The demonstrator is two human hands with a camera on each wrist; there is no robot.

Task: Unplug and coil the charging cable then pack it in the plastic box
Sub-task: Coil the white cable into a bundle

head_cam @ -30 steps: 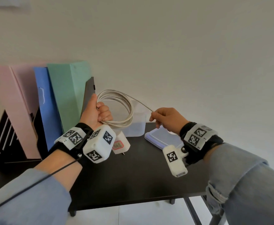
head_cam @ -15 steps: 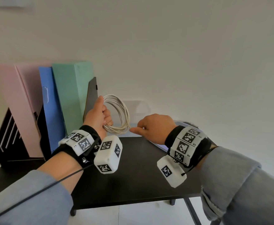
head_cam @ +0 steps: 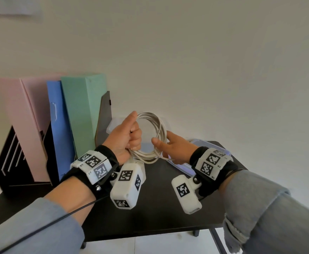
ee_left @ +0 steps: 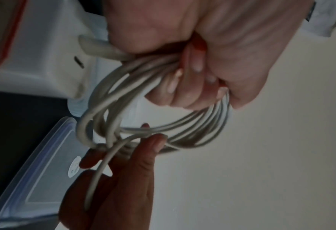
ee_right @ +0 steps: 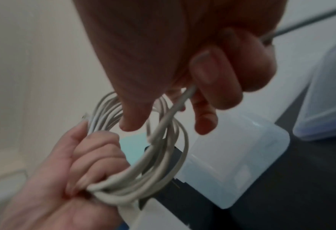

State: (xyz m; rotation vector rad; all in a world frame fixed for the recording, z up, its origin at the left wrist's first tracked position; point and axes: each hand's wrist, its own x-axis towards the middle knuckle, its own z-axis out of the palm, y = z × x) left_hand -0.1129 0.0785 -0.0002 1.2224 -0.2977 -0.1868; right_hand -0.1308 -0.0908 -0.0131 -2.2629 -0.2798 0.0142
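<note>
The white charging cable (head_cam: 156, 132) is wound into a coil held above the black table (head_cam: 168, 213). My left hand (head_cam: 129, 136) grips the coil's left side in a fist, thumb on top; the left wrist view shows the loops (ee_left: 143, 129) running through the closed fingers. My right hand (head_cam: 162, 143) is at the coil's right side, with its fingers curled round the loose strand (ee_right: 180, 105). A white charger brick (ee_left: 35, 51) sits just under the left hand. The clear plastic box (ee_right: 232, 157) stands open behind the coil.
The box's clear lid (head_cam: 212, 149) lies on the table right of the hands. Pink, blue and green folders (head_cam: 80, 114) stand in a black rack at the back left. A pale wall rises right behind the table. The table's front edge is near my forearms.
My right hand has moved left from the outstretched strand to the coil, bringing the loose end with it. The left hand keeps its grip and has lifted a little.
</note>
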